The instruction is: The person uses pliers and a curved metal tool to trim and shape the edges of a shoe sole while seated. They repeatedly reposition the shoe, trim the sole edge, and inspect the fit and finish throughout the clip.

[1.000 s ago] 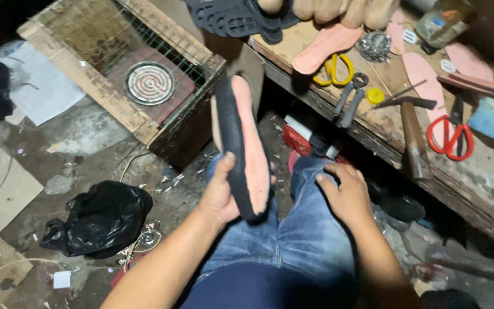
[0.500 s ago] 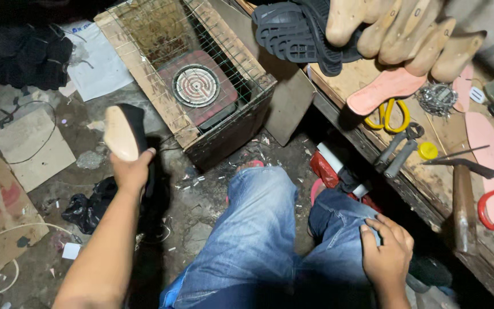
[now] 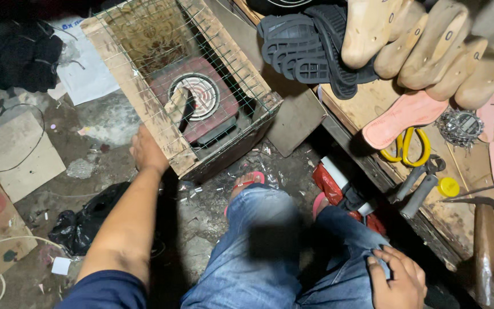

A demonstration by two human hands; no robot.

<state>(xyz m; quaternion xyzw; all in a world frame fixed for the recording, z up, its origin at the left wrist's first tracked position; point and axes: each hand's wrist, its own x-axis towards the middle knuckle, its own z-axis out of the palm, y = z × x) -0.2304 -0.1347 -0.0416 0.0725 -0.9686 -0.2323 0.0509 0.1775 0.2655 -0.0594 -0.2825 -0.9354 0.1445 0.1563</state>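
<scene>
My left hand (image 3: 147, 150) reaches out to the near left rail of a wooden box covered in wire mesh (image 3: 144, 103). Its fingertips are at the rail and it holds nothing that I can see. Inside the box a red electric coil heater (image 3: 204, 97) lies flat, and a tan and black shoe sole (image 3: 178, 106) leans on it, apart from the hand. My right hand (image 3: 397, 279) rests on my right thigh, on the blue jeans (image 3: 264, 252), with bent fingers and nothing in it.
A workbench (image 3: 373, 100) on the right carries wooden shoe lasts (image 3: 430, 48), black rubber soles (image 3: 304, 48), pink insoles (image 3: 401, 117), yellow scissors (image 3: 410, 149), pliers (image 3: 418, 183) and a hammer (image 3: 487, 252). On the floor lie a black plastic bag (image 3: 81, 226), cardboard pieces (image 3: 15, 151) and dark cloth (image 3: 15, 51).
My left hand carried the sole from my lap out to the left, and the sole now stands inside the mesh box. The right hand stayed on my thigh. My view swung toward the box.
</scene>
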